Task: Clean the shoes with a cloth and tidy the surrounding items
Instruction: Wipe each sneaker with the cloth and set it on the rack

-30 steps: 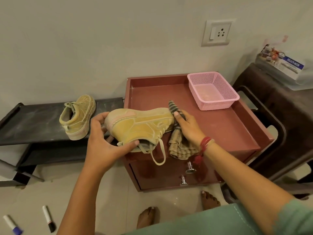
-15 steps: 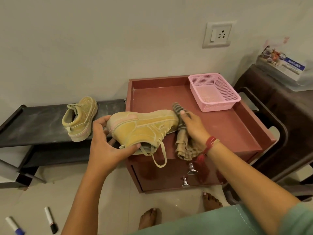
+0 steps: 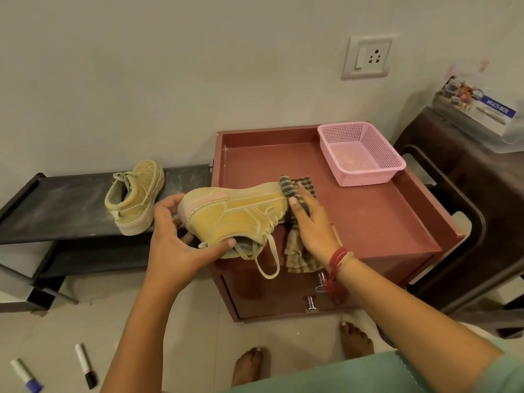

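My left hand (image 3: pixel 181 236) grips a dusty yellow shoe (image 3: pixel 235 217) by its heel and opening, holding it on its side above the front left of the red cabinet (image 3: pixel 368 219). Its laces hang down. My right hand (image 3: pixel 312 225) holds a striped brown cloth (image 3: pixel 296 191) against the toe of that shoe; the rest of the cloth dangles below my wrist. The second yellow shoe (image 3: pixel 133 197) stands upright on the black low shelf (image 3: pixel 62 205) to the left.
A pink plastic basket (image 3: pixel 360 154) sits at the cabinet's back right corner. Two markers (image 3: pixel 85 365) (image 3: pixel 25 375) lie on the floor at the lower left. A dark chair (image 3: pixel 467 199) with a box (image 3: pixel 479 109) on it stands to the right. My bare feet (image 3: pixel 249 364) are below.
My right hand has slid the cloth further along the shoe's toe, away from me. The held shoe stays in my left hand's grip.
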`<control>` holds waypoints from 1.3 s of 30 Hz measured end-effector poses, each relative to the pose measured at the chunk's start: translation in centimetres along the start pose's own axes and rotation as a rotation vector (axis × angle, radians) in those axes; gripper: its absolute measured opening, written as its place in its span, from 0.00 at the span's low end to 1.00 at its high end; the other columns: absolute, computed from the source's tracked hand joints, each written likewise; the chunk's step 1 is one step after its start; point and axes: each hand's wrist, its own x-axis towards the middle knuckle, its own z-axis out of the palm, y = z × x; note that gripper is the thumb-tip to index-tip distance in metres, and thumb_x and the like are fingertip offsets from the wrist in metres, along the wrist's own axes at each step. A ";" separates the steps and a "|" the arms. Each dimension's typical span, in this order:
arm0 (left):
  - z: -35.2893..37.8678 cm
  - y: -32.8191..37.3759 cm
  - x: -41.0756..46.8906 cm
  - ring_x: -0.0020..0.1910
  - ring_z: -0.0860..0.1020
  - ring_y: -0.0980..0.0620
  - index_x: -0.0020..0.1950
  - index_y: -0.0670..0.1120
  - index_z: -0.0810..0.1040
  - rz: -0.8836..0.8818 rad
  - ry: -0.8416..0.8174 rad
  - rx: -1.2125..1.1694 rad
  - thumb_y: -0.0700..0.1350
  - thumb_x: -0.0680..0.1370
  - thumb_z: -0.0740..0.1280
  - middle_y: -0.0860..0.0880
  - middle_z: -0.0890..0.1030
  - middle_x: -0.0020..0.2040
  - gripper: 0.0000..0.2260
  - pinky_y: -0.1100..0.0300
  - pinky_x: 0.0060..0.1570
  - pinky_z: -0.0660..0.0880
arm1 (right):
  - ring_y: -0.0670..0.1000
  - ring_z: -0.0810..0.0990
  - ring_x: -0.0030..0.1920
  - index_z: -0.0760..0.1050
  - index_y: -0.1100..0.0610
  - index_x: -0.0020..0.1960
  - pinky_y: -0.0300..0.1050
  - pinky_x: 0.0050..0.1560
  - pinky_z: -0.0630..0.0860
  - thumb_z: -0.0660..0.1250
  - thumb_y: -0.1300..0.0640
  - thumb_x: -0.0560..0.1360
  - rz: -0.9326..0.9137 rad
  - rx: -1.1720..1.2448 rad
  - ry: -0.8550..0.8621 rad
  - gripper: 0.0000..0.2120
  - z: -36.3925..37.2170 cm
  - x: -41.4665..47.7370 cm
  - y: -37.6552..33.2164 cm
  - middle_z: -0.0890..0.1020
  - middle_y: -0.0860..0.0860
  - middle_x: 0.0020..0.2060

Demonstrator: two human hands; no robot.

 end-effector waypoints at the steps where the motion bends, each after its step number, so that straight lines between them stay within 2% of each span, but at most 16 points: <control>1: 0.1 0.1 -0.1 0.64 0.71 0.60 0.62 0.64 0.63 0.008 0.002 -0.009 0.60 0.51 0.79 0.64 0.69 0.62 0.43 0.60 0.58 0.75 | 0.47 0.71 0.64 0.72 0.60 0.66 0.41 0.64 0.66 0.58 0.55 0.81 0.040 0.022 0.031 0.17 -0.4 0.1 0.2 0.75 0.49 0.62; 4: 0.4 0.3 -0.1 0.67 0.71 0.55 0.63 0.66 0.65 0.050 0.013 -0.020 0.58 0.52 0.80 0.58 0.69 0.67 0.43 0.52 0.63 0.74 | 0.57 0.79 0.54 0.77 0.61 0.54 0.44 0.52 0.72 0.58 0.57 0.81 0.177 0.096 0.185 0.11 -2.2 1.1 -0.5 0.81 0.56 0.48; 7: 1.1 0.7 -0.2 0.68 0.69 0.60 0.69 0.62 0.64 0.111 0.031 -0.017 0.58 0.54 0.81 0.55 0.67 0.70 0.46 0.58 0.62 0.74 | 0.51 0.75 0.51 0.76 0.62 0.59 0.45 0.55 0.70 0.58 0.54 0.81 0.008 0.034 0.257 0.15 -2.6 1.0 -3.5 0.77 0.51 0.48; 10: 2.3 1.9 -0.4 0.62 0.67 0.75 0.75 0.56 0.58 0.140 0.042 -0.073 0.53 0.55 0.84 0.60 0.66 0.67 0.55 0.76 0.54 0.71 | 0.48 0.74 0.59 0.74 0.56 0.65 0.47 0.63 0.69 0.58 0.49 0.80 -0.209 0.044 0.147 0.18 -1.1 -0.7 -8.5 0.78 0.49 0.58; 14: 3.2 2.9 -0.7 0.66 0.68 0.67 0.79 0.47 0.45 0.232 0.050 -0.034 0.56 0.58 0.79 0.64 0.66 0.65 0.61 0.67 0.62 0.71 | 0.46 0.64 0.72 0.69 0.44 0.68 0.62 0.73 0.52 0.57 0.46 0.79 -0.406 -0.177 -0.079 0.18 1.7 -3.7 -12.4 0.69 0.46 0.70; 17: 3.2 3.2 -0.9 0.65 0.65 0.74 0.79 0.47 0.44 0.274 0.059 -0.033 0.55 0.60 0.77 0.80 0.61 0.63 0.58 0.70 0.61 0.70 | 0.49 0.53 0.76 0.66 0.38 0.69 0.63 0.73 0.50 0.56 0.42 0.77 -0.483 -0.351 -0.277 0.20 2.6 -3.9 -11.9 0.60 0.44 0.74; 19: 3.0 2.8 -0.9 0.65 0.66 0.73 0.79 0.47 0.45 0.275 0.069 -0.036 0.52 0.59 0.78 0.79 0.62 0.62 0.58 0.69 0.61 0.71 | 0.49 0.50 0.76 0.63 0.32 0.67 0.61 0.74 0.46 0.55 0.39 0.76 -0.437 -0.302 -0.343 0.19 2.3 -3.3 -11.3 0.57 0.42 0.75; 21: 2.8 2.6 -0.7 0.64 0.69 0.70 0.79 0.49 0.47 0.250 0.070 -0.049 0.52 0.57 0.82 0.68 0.67 0.63 0.60 0.70 0.59 0.72 | 0.47 0.49 0.76 0.59 0.29 0.65 0.59 0.75 0.42 0.54 0.38 0.76 -0.349 -0.212 -0.377 0.18 2.0 -2.9 -10.5 0.57 0.40 0.75; 23: 2.6 2.5 -0.7 0.61 0.70 0.73 0.77 0.52 0.49 0.223 0.074 -0.055 0.49 0.54 0.84 0.62 0.68 0.61 0.60 0.74 0.54 0.72 | 0.44 0.50 0.75 0.60 0.32 0.67 0.58 0.75 0.43 0.53 0.37 0.76 -0.282 -0.165 -0.351 0.19 1.8 -2.4 -8.9 0.59 0.38 0.73; 26: 2.5 2.2 -0.6 0.60 0.68 0.76 0.75 0.56 0.51 0.217 0.100 -0.032 0.49 0.54 0.81 0.63 0.67 0.61 0.56 0.76 0.54 0.71 | 0.42 0.50 0.73 0.58 0.38 0.70 0.58 0.75 0.45 0.52 0.35 0.75 -0.172 -0.191 -0.264 0.24 0.5 -1.5 -6.1 0.61 0.37 0.70; 28: 2.5 1.9 -0.4 0.61 0.67 0.75 0.75 0.56 0.53 0.209 0.102 -0.009 0.52 0.54 0.80 0.64 0.66 0.62 0.55 0.75 0.57 0.71 | 0.44 0.49 0.74 0.58 0.40 0.70 0.58 0.75 0.46 0.55 0.41 0.79 -0.091 -0.168 -0.217 0.21 -0.4 -1.0 -4.0 0.60 0.41 0.73; 30: 2.6 1.9 -0.3 0.62 0.66 0.75 0.75 0.57 0.54 0.195 0.112 -0.007 0.53 0.54 0.80 0.65 0.65 0.62 0.54 0.74 0.57 0.71 | 0.48 0.55 0.75 0.63 0.48 0.72 0.57 0.75 0.52 0.58 0.41 0.78 -0.035 -0.089 -0.159 0.25 -1.2 -0.7 -2.3 0.63 0.47 0.73; 32: 2.7 1.8 -0.2 0.62 0.66 0.74 0.75 0.56 0.55 0.183 0.132 -0.020 0.51 0.55 0.81 0.66 0.66 0.62 0.54 0.73 0.57 0.71 | 0.51 0.69 0.69 0.71 0.54 0.68 0.56 0.71 0.63 0.58 0.40 0.76 0.031 -0.103 -0.110 0.26 -2.3 -0.2 -0.9 0.74 0.51 0.66; 34: 2.8 1.7 -0.1 0.60 0.67 0.76 0.76 0.54 0.55 0.173 0.150 -0.031 0.48 0.56 0.82 0.66 0.66 0.61 0.54 0.76 0.54 0.71 | 0.55 0.78 0.58 0.77 0.56 0.55 0.56 0.63 0.70 0.58 0.47 0.79 0.138 -0.217 -0.107 0.15 -3.6 0.5 0.0 0.81 0.54 0.53; 36: 3.0 1.8 0.0 0.58 0.67 0.77 0.75 0.54 0.54 0.169 0.158 -0.034 0.44 0.57 0.83 0.65 0.67 0.60 0.54 0.78 0.52 0.70 | 0.57 0.79 0.51 0.77 0.56 0.49 0.51 0.55 0.73 0.58 0.52 0.81 0.204 -0.215 -0.048 0.11 -4.4 0.9 -0.6 0.82 0.55 0.47; 39: 3.1 2.1 0.0 0.57 0.67 0.79 0.75 0.54 0.54 0.174 0.163 -0.043 0.42 0.57 0.83 0.66 0.66 0.60 0.54 0.79 0.51 0.70 | 0.43 0.75 0.41 0.73 0.50 0.44 0.43 0.45 0.69 0.58 0.55 0.81 0.007 -0.083 0.118 0.09 -3.6 0.4 -5.1 0.77 0.44 0.39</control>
